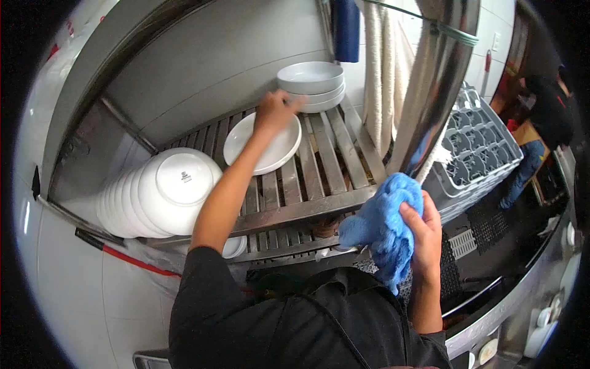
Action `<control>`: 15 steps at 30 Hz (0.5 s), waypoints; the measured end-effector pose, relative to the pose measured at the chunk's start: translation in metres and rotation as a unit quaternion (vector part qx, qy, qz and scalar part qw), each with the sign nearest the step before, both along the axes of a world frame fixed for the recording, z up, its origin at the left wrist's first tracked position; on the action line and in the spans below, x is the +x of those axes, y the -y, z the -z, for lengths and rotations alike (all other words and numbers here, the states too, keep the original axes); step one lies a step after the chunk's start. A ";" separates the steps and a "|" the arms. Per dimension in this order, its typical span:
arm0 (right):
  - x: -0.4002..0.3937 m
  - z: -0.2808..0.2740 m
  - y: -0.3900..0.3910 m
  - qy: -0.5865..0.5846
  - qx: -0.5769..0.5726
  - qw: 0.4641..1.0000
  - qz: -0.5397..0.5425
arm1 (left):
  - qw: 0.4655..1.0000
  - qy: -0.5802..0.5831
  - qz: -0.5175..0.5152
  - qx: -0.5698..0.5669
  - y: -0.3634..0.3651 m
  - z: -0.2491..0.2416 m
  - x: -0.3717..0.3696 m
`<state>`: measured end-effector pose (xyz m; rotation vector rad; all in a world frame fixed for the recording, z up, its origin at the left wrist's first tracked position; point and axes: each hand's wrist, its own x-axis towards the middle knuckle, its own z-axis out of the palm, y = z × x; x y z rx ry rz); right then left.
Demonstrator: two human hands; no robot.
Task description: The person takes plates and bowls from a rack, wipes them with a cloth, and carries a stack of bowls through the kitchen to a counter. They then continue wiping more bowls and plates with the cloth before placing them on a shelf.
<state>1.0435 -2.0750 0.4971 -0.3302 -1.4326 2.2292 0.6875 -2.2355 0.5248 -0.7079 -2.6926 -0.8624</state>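
Note:
My left hand [276, 114] reaches over a wide white bowl [246, 140] on the slatted metal shelf. Its fingers are smeared by motion beside a short stack of white bowls [310, 86]; whether they touch anything I cannot make out. My right hand [424, 230] is closed on a fluffy blue cloth [390, 221], which hangs in front of the shelf's right end. To the left of the wide bowl, a row of white plates [175, 184] leans on edge, the nearest one showing its underside with a small dark mark.
A metal post [424, 98] rises at the shelf's right, with pale cloths [384, 74] hanging behind it. Farther right stand grey glass racks [479, 147]. A person [544, 117] in dark clothes is at the far right. A lower slatted shelf [276, 243] holds a white dish [235, 247].

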 end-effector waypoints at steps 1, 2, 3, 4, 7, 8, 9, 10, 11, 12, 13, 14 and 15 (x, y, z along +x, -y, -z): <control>-0.005 0.000 0.001 -0.001 -0.003 1.000 0.013 | 0.998 0.022 0.028 -0.061 0.013 -0.004 0.053; -0.010 -0.001 0.002 -0.002 -0.007 1.000 0.029 | 0.990 -0.020 0.034 -0.139 0.025 0.008 0.082; -0.015 -0.003 0.004 -0.011 -0.027 0.999 0.021 | 0.984 -0.044 0.028 -0.170 0.036 0.020 0.103; -0.023 0.000 0.005 -0.009 -0.023 0.999 0.022 | 0.974 -0.061 0.036 -0.213 0.046 0.031 0.110; -0.050 -0.004 0.018 -0.029 -0.009 0.999 -0.010 | 0.969 -0.115 0.060 -0.210 0.061 0.058 0.092; -0.061 -0.004 0.020 -0.034 -0.012 0.999 -0.032 | 0.966 -0.125 0.084 -0.208 0.061 0.059 0.084; -0.073 -0.005 0.025 -0.040 0.005 0.999 -0.028 | 0.963 -0.136 0.109 -0.206 0.064 0.059 0.083; -0.085 -0.006 0.030 -0.048 0.022 0.998 -0.021 | 0.963 -0.153 0.108 -0.192 0.068 0.061 0.085; -0.096 -0.007 0.033 -0.069 0.031 0.997 -0.032 | 0.962 -0.173 0.112 -0.180 0.069 0.058 0.085; -0.108 -0.007 0.039 -0.087 0.046 0.995 -0.012 | 0.958 -0.198 0.120 -0.166 0.065 0.050 0.084; -0.119 -0.008 0.046 -0.115 0.064 0.991 0.000 | 0.961 -0.221 0.116 -0.118 0.064 0.044 0.089; -0.127 -0.011 0.055 -0.141 0.078 0.987 0.013 | 0.962 -0.220 0.119 -0.112 0.060 0.032 0.102; -0.132 -0.015 0.064 -0.126 0.117 0.985 0.005 | 0.963 -0.215 0.123 -0.107 0.057 0.019 0.119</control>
